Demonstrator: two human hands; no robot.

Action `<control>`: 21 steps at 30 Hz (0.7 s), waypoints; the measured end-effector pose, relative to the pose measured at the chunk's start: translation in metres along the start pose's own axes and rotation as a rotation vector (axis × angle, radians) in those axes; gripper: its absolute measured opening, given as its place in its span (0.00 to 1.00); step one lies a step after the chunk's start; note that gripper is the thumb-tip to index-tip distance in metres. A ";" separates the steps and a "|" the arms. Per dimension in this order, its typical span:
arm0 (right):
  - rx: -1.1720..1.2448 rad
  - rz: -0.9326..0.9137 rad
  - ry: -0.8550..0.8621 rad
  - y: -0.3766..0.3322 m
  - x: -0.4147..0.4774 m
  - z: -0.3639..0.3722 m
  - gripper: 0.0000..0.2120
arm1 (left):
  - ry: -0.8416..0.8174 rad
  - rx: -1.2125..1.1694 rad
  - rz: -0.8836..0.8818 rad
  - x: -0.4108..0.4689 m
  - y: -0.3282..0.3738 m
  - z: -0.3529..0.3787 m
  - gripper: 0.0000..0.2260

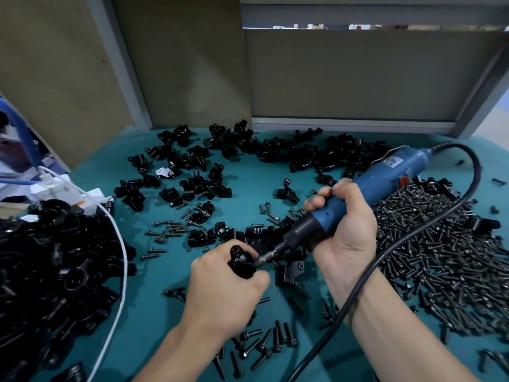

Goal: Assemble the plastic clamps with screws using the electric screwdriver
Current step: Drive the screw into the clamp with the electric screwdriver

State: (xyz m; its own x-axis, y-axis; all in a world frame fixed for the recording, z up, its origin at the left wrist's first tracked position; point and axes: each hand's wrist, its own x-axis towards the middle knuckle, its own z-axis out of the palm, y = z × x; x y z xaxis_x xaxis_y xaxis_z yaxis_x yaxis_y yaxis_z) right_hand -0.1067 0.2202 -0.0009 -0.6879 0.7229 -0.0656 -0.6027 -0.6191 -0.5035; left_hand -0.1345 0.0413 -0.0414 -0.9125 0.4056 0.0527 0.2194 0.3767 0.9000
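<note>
While the teal worktop (154, 312) is closed off at the back by drab boards (358, 78), its left edge is taken up by a large heap of black plastic parts (55, 271), along which a white cable (126, 271) is draped. A broad pile of dark screws (440, 257) is spread along the right side. Loose black clamp halves (275, 150) are scattered over the far part of the top, with stray screws strewn between them and near the front edge. The blue electric screwdriver (385, 183) is gripped round its body by the right hand (344, 224), all fingers wrapped tightly about it, and is slanted down and to the left. Its black cord (355, 289) is looped over the screw pile and across the right forearm. One black clamp (242, 261) is held in the left hand (228, 288), just left of centre and low over the worktop, with fingers and thumb curled closely round it. The screwdriver's metal bit (264, 259) is set against the right side of this clamp; whether a screw sits under the tip cannot be told.
</note>
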 end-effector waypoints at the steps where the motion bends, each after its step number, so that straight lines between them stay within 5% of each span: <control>1: -0.013 0.005 -0.014 -0.002 0.000 0.000 0.08 | -0.020 -0.018 -0.018 0.001 0.001 0.000 0.12; 7: -0.115 0.128 -0.133 -0.027 0.004 0.005 0.09 | -0.398 -0.297 -0.218 0.013 0.015 -0.008 0.12; 10: -0.186 0.208 -0.124 -0.052 0.009 0.006 0.13 | -0.424 -0.513 -0.320 0.019 0.011 -0.018 0.19; 15: -0.854 0.277 -0.027 -0.073 0.018 0.004 0.14 | -0.173 -0.672 -0.339 0.027 0.001 -0.015 0.17; 21: -1.670 0.240 -0.096 -0.076 0.017 -0.005 0.39 | -0.133 -0.680 -0.321 0.030 -0.003 -0.017 0.10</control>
State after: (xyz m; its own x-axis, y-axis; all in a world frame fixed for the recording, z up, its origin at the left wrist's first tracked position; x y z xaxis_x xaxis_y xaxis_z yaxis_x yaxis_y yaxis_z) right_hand -0.0703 0.2806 0.0321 -0.7519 0.6086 -0.2534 0.5241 0.3187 -0.7898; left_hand -0.1684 0.0375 -0.0353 -0.8371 0.4758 -0.2700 -0.3495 -0.0852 0.9331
